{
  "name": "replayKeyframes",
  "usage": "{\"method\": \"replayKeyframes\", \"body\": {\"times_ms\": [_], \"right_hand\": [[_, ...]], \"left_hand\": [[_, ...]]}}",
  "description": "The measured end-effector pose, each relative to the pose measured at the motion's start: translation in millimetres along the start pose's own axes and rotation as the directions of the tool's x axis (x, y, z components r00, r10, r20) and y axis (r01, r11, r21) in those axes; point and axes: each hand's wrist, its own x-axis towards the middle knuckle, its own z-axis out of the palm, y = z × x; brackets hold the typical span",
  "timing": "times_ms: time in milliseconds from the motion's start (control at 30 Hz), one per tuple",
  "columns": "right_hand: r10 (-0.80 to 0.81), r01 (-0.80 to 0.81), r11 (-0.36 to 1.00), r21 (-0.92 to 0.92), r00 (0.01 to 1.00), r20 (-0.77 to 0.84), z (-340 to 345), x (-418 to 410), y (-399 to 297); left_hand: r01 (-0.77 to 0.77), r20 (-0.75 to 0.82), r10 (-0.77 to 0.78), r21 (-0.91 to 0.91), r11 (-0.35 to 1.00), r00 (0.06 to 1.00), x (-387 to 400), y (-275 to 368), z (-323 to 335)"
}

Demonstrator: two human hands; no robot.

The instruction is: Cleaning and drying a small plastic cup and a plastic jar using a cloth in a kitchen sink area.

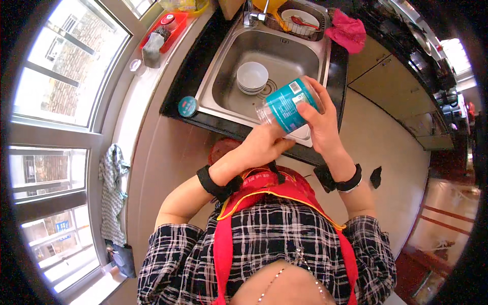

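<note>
My right hand (322, 114) grips a clear jar (267, 114) with a blue-green label, its thumb across the label and its fingers around the base end. The jar is tilted over the sink's front rim, its narrower neck pointing left. My left hand (265, 141) is right below the jar, near its neck; some of its fingers are hidden, so what they hold is unclear. A round blue-green lid (188, 106) rests on the black counter, left of the sink. Inside the steel sink (232, 49), a stack of white bowls (252, 76) stands beside the drain.
A faucet (256, 17) rises behind the sink. At the back right, a wire basket (293, 28) holds a white plate and a red utensil, with a pink cloth (347, 31) alongside. A red tray (167, 30) and a grey cloth (153, 49) occupy the windowsill.
</note>
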Motion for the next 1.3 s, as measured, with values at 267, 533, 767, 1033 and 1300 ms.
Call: {"method": "replayKeyframes", "body": {"times_ms": [267, 533, 767, 1033, 1300], "right_hand": [[-0.115, 0.093, 0.984, 0.155, 0.984, 0.14, -5, -5, 5], [-0.198, 0.126, 0.954, 0.271, 0.946, 0.256, -14, -3, 17], [-0.208, 0.225, 0.972, -0.064, 0.957, 0.204, -19, -6, 28], [0.147, -0.187, 0.977, 0.106, 0.942, 0.301, -14, 5, 2], [-0.125, 0.242, 0.896, -0.373, 0.942, 0.311, -9, 1, 6]], "left_hand": [[0.56, 0.559, -0.08, -0.829, -0.011, 0.825, -14, 16, -16], [0.555, 0.54, 0.146, -0.763, -0.33, 0.829, -19, 36, -22], [0.647, 0.551, -0.381, -0.44, 0.623, 0.742, -9, 45, -35], [-0.058, 0.201, -0.055, 0.519, 0.853, 0.978, -27, 5, -17], [0.724, 0.653, -0.334, -0.524, 0.449, 0.679, -24, 22, -27]]}}
